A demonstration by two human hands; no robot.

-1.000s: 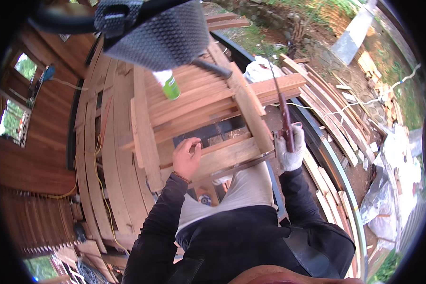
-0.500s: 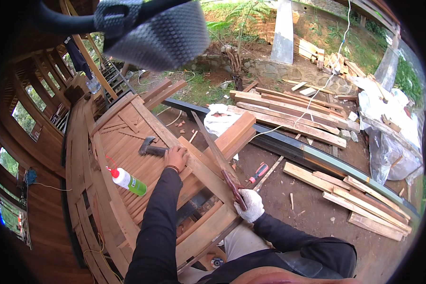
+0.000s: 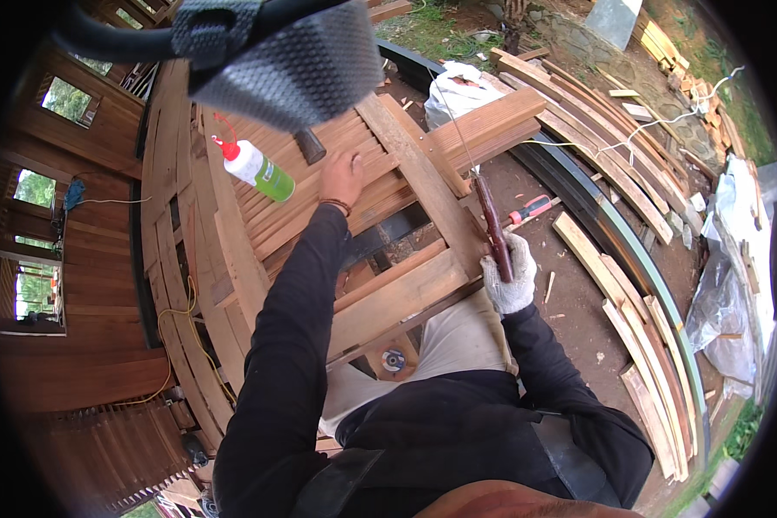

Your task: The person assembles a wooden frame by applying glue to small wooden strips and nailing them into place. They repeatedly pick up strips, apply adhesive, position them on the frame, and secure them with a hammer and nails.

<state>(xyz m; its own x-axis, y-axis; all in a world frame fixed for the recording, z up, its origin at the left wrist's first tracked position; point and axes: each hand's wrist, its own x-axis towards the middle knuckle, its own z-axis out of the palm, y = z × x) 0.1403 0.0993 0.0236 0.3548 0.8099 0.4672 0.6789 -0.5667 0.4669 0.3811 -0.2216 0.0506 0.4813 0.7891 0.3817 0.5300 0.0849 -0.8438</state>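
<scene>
My gloved right hand (image 3: pixel 510 281) is closed around the dark red-brown handle of a handsaw (image 3: pixel 492 217). The saw's thin blade points away from me and shows almost edge-on, beside the right edge of the wooden frame. My bare left hand (image 3: pixel 343 180) lies over the slatted wooden panel (image 3: pixel 272 226), holding nothing, its fingers loosely bent. Just beyond it is the dark handle of a hammer (image 3: pixel 309 146); a grey strap in front of the camera hides the hammer's head. On the slats to the left lies a white and green bottle (image 3: pixel 263 173) with a red cap.
A pink and black screwdriver (image 3: pixel 529 210) lies right of the saw. Thick timber beams (image 3: pixel 488 121) stick out past the frame, near a white sack (image 3: pixel 460 89). Planks (image 3: pixel 617 298) and a long dark metal beam (image 3: pixel 596 207) cross the ground at right. A cutting disc (image 3: pixel 394 360) sits below the frame.
The view has swung, so the scene sits differently. My left hand has come off the frame's board onto the slats. The saw has turned from showing its broad side to nearly edge-on, away from the board.
</scene>
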